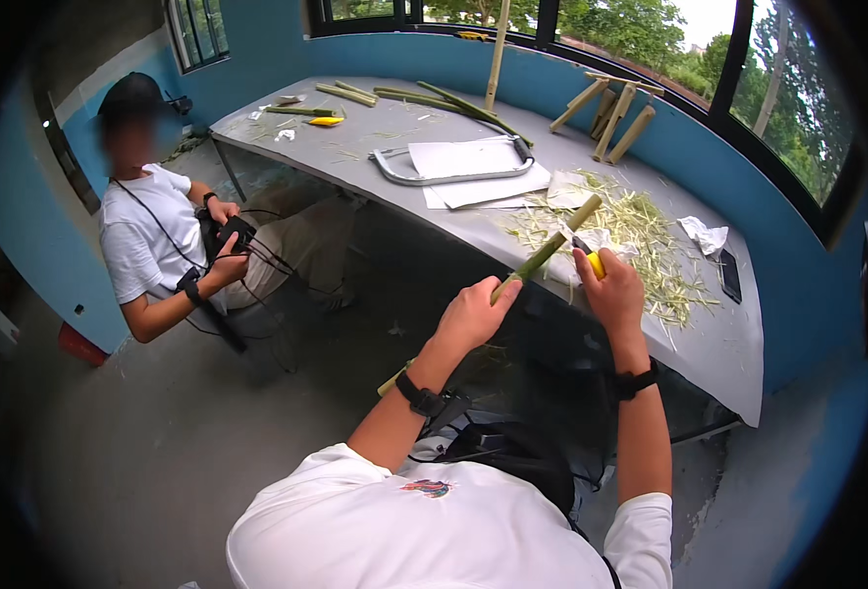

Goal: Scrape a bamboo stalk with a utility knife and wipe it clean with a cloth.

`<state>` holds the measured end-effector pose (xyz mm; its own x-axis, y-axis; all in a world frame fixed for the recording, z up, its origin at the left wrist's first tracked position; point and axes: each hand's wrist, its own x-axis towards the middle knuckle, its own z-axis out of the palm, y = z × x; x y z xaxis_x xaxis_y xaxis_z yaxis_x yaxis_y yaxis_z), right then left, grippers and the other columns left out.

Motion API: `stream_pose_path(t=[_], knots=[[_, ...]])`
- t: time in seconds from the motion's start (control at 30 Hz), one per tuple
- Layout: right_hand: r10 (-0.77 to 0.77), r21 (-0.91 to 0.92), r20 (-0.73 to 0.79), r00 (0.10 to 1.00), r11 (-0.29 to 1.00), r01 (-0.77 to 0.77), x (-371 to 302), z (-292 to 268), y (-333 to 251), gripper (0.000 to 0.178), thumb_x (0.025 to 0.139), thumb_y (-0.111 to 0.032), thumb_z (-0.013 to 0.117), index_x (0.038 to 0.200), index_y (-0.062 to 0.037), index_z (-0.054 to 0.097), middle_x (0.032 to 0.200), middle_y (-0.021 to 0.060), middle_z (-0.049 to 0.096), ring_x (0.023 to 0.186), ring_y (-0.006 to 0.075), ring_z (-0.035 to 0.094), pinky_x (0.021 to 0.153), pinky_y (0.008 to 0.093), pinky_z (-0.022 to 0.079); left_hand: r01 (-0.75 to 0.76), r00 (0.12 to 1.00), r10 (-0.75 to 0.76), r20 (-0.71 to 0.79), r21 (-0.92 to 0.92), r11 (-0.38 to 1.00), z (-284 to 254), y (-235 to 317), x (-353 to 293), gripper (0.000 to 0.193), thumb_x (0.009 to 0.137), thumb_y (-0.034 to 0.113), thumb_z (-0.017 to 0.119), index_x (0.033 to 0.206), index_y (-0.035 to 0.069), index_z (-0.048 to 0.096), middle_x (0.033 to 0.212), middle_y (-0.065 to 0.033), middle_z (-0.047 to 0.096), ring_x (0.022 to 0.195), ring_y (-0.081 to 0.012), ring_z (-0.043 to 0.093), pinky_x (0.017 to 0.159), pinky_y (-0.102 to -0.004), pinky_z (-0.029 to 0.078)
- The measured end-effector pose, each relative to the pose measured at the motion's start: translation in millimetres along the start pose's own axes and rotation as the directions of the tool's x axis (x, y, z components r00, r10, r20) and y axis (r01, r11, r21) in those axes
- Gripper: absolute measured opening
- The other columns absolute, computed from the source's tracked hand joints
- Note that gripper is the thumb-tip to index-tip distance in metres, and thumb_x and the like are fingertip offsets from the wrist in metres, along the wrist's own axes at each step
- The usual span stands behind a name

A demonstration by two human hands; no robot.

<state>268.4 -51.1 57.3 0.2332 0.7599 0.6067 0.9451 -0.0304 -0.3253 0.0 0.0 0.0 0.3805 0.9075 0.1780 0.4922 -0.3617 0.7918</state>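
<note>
My left hand [475, 314] is wrapped round a bamboo stick [544, 252], which slants up and away over the table's near edge. Green skin shows on its middle part, while the far end looks paler. A yellow-handled knife [597, 264] is gripped in my right hand [614, 294], close beside the stick's far half. The knife's blade lies at or against the stick; whether it touches I cannot tell. Behind both hands, pale bamboo shavings [664, 257] are heaped on the grey table [640, 339].
A hacksaw [424, 181] lies on white paper [507, 184]. Further off are bamboo lengths [434, 101] and a yellow tool [326, 122]. Crumpled tissue [705, 236] and a phone [730, 276] sit right; a bamboo stand [610, 116] leans behind. A person [154, 226] sits left, holding a black device.
</note>
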Motion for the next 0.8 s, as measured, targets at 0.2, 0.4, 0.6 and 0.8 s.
stream_pose_path(t=[0.2,0.4,0.6,0.8], knots=[[0.013,-0.063,0.001,1.000,0.998,-0.013,-13.1,-5.8,9.7,0.065,0.108,-0.066,0.072,0.083,-0.0063,0.068,0.072,0.0209,0.072,0.071,0.0459,0.075,0.064,0.0565,0.057,0.008,0.996,0.002,0.085,-0.121,0.993,30.7,-11.2,6.7,0.077,0.116,0.071,0.053,0.098,-0.001,0.074,0.085,-0.0168,0.073,0.084,-0.0327,0.073,0.082,-0.0455,0.057],[-0.076,-0.098,-0.044,0.996,0.993,0.071,-8.6,22.9,32.7,0.069,0.107,-0.072,0.069,0.084,-0.0070,0.073,0.072,0.0196,0.072,0.070,0.0434,0.075,0.066,0.0538,0.059,0.003,0.995,0.008,0.100,-0.103,0.995,37.4,-20.7,28.0,0.078,0.118,0.071,0.052,0.089,0.000,0.068,0.075,-0.0073,0.063,0.073,-0.0175,0.062,0.072,-0.0367,0.051],[-0.077,-0.185,0.003,0.997,0.980,0.076,-24.6,6.6,57.5,0.070,0.108,-0.068,0.068,0.088,-0.0016,0.078,0.080,0.0279,0.077,0.076,0.0489,0.079,0.068,0.0578,0.062,-0.069,0.993,0.076,0.085,-0.088,0.994,57.4,-43.9,40.9,0.078,0.115,0.074,0.056,0.088,0.002,0.068,0.072,-0.0045,0.055,0.071,-0.0159,0.055,0.069,-0.0357,0.046],[-0.088,-0.179,0.002,0.996,0.980,0.087,-46.4,8.1,60.7,0.069,0.109,-0.065,0.067,0.086,-0.0008,0.078,0.079,0.0283,0.076,0.078,0.0488,0.078,0.070,0.0587,0.061,-0.057,0.994,0.062,0.095,-0.047,0.997,66.1,-46.1,19.0,0.083,0.113,0.080,0.052,0.090,0.002,0.069,0.075,-0.0088,0.060,0.073,-0.0209,0.060,0.073,-0.0387,0.051]])
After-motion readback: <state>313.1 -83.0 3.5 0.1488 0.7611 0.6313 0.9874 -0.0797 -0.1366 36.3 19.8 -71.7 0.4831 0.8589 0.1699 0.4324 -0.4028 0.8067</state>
